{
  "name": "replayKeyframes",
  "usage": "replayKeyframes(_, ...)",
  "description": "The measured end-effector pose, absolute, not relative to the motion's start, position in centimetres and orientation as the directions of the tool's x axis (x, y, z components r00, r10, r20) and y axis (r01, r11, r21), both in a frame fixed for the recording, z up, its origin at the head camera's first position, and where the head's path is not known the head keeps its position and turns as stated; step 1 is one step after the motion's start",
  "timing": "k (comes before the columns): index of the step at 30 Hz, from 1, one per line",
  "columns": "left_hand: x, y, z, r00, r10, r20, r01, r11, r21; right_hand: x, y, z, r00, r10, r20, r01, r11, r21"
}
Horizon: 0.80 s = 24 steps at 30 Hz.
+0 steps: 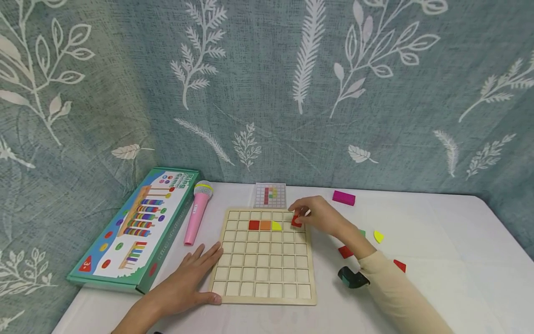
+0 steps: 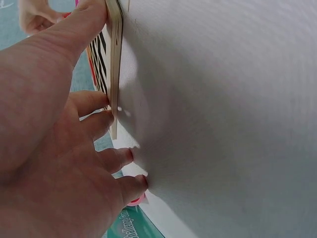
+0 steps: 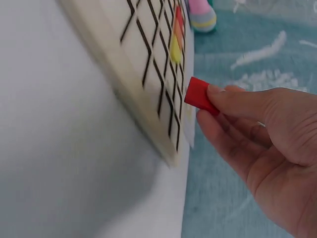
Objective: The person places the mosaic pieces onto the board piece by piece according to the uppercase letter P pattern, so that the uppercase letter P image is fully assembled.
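A wooden grid board lies on the table, and one upper row holds a red square, an orange square and a yellow quarter-round piece. My right hand pinches a red block between thumb and fingers over the board's upper right corner. At the left side, my left hand rests with fingers spread, its thumb on the lower left corner and fingertips along the edge. In the left wrist view, two fingers touch the board's edge while two others reach the tablecloth.
A printed pattern card lies behind the board. Left of it are a pink microphone and a game box. To the right lie a purple block, a yellow piece and red pieces. A black object sits by the right forearm.
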State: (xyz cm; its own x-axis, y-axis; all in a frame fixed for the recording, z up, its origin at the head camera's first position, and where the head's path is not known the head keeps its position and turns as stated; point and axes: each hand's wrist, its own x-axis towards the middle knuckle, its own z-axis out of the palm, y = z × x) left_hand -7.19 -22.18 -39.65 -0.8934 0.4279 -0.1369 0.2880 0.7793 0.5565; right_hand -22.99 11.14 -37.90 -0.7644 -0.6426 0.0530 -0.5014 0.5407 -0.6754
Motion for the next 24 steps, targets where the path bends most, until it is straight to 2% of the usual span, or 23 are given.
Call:
replayKeyframes(11,-7.2,-22.1,-39.7,-0.895,0.427,-0.133,0.288,0.777,0.560,-22.1,6.3,-38.6,-0.706,-0.703,0.082,-0.545,0.467,-0.696)
replayKeyframes(24,-7.2,-22.3,-39.8,-0.894,0.430,-0.130,0.288,0.771,0.568,-21.4,2.7,-39.0,-0.636,-0.765,0.100,-0.569,0.378,-0.730)
